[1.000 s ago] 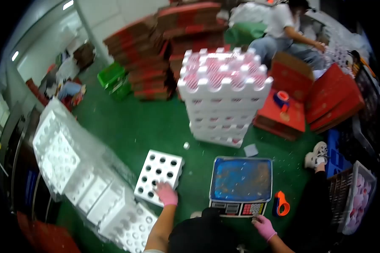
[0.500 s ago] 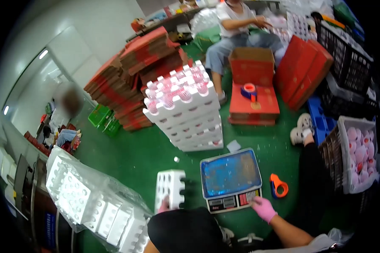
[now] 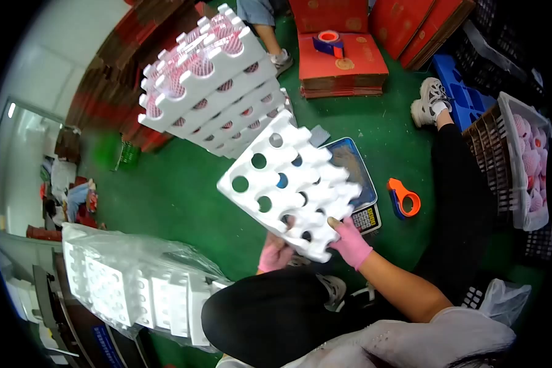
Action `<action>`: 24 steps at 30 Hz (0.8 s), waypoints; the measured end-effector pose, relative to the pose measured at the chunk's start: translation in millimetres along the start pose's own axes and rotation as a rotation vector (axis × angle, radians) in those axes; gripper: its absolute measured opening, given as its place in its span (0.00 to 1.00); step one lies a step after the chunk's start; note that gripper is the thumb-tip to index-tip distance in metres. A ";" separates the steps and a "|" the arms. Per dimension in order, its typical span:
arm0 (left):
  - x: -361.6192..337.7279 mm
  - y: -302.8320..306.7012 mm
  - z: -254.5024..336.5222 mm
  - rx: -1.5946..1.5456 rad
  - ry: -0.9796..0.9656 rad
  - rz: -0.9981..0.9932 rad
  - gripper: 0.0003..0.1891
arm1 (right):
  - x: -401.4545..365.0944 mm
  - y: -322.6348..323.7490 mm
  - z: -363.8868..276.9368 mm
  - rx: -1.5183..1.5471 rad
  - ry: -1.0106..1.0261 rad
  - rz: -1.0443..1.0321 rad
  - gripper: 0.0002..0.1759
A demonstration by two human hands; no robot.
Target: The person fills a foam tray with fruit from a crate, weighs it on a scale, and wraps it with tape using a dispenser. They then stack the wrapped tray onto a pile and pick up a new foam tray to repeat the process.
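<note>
At the far left, a plastic-wrapped bundle of white foam trays [image 3: 113, 288] is lying along the frame's lower edge, taking up that side of the green floor [image 3: 178, 190]. The floor is showing bare between this bundle and the stack of filled foam trays [image 3: 208, 86], which is standing further back with net-sleeved pink fruit sitting in its cells.

In the middle, both pink-gloved hands are lifting a perforated foam tray [image 3: 276, 178] off the floor, tilted, with its far corner reaching close to the stack. It is looking white and thick, with rows of round holes and a notched, castellated rim. The left hand [image 3: 275, 254] is clasping its near edge from beneath. The right hand [image 3: 349, 242] is gripping the near right corner, fingers curling over the rim.

The tray is hiding most of a weighing scale [image 3: 356, 168]. Only its blue-filmed platform edge and keypad [image 3: 368, 216] are peeking out, with key markings too small to read.

Just right of the scale, an orange tape dispenser [image 3: 403, 197] is lying on open floor.

Further back, flat red cartons [image 3: 343, 64] are carrying a tape roll [image 3: 328, 42] and a round gold mark whose writing is not legible.

At the right edge, a crate [image 3: 509, 159] of pink wrapped fruit is crowding the person's black-clad leg.
</note>
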State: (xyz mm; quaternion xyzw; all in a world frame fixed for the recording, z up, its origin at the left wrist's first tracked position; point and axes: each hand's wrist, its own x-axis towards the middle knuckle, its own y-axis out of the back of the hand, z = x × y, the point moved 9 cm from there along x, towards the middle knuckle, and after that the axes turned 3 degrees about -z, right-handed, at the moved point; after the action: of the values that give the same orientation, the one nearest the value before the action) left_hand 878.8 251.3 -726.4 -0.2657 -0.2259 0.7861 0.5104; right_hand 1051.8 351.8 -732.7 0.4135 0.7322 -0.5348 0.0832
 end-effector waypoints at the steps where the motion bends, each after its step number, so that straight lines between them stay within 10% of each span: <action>1: 3.6 -12.4 -19.1 -0.165 -0.043 -0.045 0.34 | -1.9 7.2 -18.0 -0.126 0.079 0.126 0.34; 4: -0.3 -32.7 -32.2 -0.223 0.171 0.010 0.30 | 37.5 62.5 -71.9 -0.540 0.459 0.202 0.30; 13: -38.8 -14.9 -44.6 -0.093 0.348 0.201 0.27 | 85.7 43.6 -188.6 -1.576 0.147 0.389 0.44; 23: -13.5 161.6 -8.1 0.500 0.425 -0.235 0.12 | -35.9 32.5 -207.4 -1.416 0.695 0.339 0.40; 24: -9.9 87.3 33.6 0.381 0.533 0.058 0.14 | -74.6 33.1 -209.5 -1.343 0.631 0.286 0.39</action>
State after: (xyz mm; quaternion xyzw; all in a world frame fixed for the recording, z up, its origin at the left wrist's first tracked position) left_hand 800.8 206.4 -753.8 -0.3683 0.0745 0.7310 0.5696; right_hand 1190.0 494.6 -627.5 0.4983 0.8291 0.1863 0.1722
